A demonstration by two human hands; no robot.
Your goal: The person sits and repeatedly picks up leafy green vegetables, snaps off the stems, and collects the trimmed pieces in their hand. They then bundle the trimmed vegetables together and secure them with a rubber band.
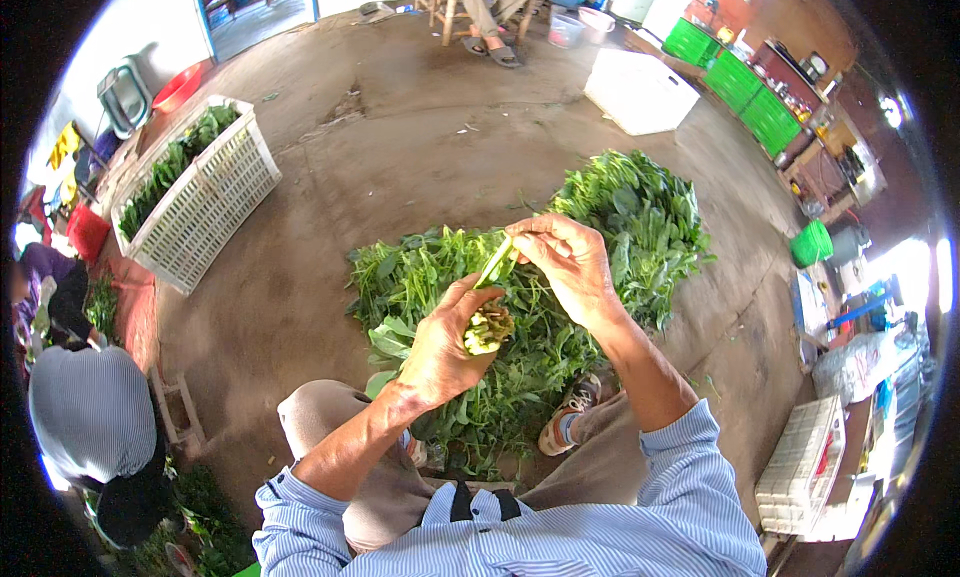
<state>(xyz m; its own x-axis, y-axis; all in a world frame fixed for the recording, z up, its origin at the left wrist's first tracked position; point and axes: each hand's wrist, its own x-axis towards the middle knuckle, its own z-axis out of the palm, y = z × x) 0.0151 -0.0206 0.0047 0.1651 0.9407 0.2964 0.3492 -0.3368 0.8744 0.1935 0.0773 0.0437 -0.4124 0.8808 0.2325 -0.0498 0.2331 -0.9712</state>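
My left hand (450, 344) is closed around a bunch of leafy green stalks, whose cut ends (489, 329) face up towards me. Its leaves (391, 338) stick out on the left side of the hand. Between the thumb and fingers of my right hand (570, 266) is the tip of a single pale green stalk (495, 262), which slants down to the top of my left hand. Below both hands a heap of leafy greens (420, 266) lies on the floor between my feet. A second heap of greens (637, 217) spreads beyond my right hand.
A white plastic crate (206, 202) holding greens stands at the left. Another white crate (641, 89) is at the far right. People sit at the left (94, 412) and at the back (487, 11). Green cabinets (742, 89) line the right wall, with a green bucket (811, 244) nearer.
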